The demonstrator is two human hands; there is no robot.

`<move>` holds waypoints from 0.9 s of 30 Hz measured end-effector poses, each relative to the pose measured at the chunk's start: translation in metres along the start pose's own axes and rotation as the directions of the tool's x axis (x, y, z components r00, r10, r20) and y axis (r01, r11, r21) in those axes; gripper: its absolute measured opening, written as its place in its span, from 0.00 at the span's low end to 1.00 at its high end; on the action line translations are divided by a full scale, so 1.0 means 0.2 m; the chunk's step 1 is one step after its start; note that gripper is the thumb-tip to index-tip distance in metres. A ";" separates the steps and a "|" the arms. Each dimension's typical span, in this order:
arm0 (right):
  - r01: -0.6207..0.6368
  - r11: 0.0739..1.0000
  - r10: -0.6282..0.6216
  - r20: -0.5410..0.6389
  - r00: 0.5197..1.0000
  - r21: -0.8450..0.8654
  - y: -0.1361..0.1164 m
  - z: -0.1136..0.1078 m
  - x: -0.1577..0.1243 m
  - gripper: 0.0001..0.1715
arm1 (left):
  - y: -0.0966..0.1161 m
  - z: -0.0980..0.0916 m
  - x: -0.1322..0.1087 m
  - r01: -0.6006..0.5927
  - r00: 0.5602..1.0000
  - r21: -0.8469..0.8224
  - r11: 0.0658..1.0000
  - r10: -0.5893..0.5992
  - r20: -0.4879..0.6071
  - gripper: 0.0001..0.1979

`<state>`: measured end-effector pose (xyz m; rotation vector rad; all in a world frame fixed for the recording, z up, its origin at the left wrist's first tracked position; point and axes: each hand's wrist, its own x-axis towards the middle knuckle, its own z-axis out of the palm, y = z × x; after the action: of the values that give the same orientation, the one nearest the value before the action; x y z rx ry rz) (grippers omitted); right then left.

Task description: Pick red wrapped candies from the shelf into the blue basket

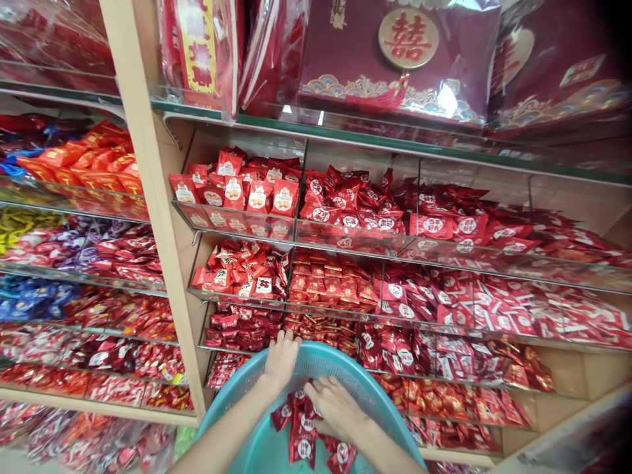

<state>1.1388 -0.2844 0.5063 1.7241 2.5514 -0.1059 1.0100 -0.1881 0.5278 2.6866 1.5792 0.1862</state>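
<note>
A large teal plastic basket point(392, 395) with a perforated wall stands in front of me. My left hand point(282, 361) is closed over its far rim. Inside, several small dark-red candy packets point(302, 431) with white round labels lie in a loose pile. My right hand point(336, 407) reaches down into the basket, its fingers curled over the packets and closed around some of them. The palm hides part of what it holds.
Glass shelves point(345, 230) ahead carry rows of red wrapped sweets behind low clear lips. A wooden upright point(148, 197) divides them from shelves of orange, purple and blue packets point(37, 297) on the left. Large dark-red gift bags point(355, 59) stand on the top shelf.
</note>
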 end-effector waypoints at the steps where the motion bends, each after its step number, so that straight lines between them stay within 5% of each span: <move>1: -0.001 1.000 0.001 -0.004 1.000 -0.007 0.00 0.00 0.00 0.24 | 0.00 0.00 0.00 0.002 1.000 0.002 1.000 -0.002 -0.003 0.20; 6: 0.001 0.999 0.002 -0.107 0.994 0.035 0.03 -0.14 -0.04 0.25 | 0.00 -0.02 -0.01 0.022 1.000 -0.032 0.999 -0.021 0.021 0.19; 11: 0.094 0.994 -0.064 -0.427 0.902 0.049 0.06 -0.61 -0.06 0.19 | 0.01 -0.06 -0.02 0.047 0.997 -0.101 0.994 -0.040 0.064 0.22; 14: 0.102 0.994 -0.092 -0.647 0.757 -0.022 0.08 -0.96 -0.04 0.16 | 0.02 -0.06 -0.01 0.057 0.997 -0.087 0.995 -0.053 0.053 0.22; 18: 0.066 0.998 -0.035 -0.897 0.440 -0.006 0.12 -1.33 0.01 0.14 | 0.01 -0.06 -0.01 0.073 0.993 -0.106 0.992 -0.063 0.095 0.23; 20: 0.036 0.998 0.038 -0.933 0.358 0.055 0.15 -1.44 0.05 0.14 | 0.01 -0.06 -0.01 0.074 0.994 -0.105 0.992 -0.065 0.083 0.23; 22: 0.019 0.992 0.113 -0.926 0.361 0.128 0.18 -1.50 0.09 0.16 | 0.00 -0.05 -0.01 0.069 0.996 -0.100 0.993 -0.064 0.054 0.22; 27: 0.021 0.969 0.210 -0.862 0.461 0.247 0.23 -1.53 0.18 0.15 | 0.00 -0.03 0.00 0.057 0.998 -0.089 0.994 -0.055 0.026 0.22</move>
<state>1.1653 -0.2065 0.8077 2.5036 3.1545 0.7807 1.0090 -0.1887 0.5327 2.5645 1.5976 0.2189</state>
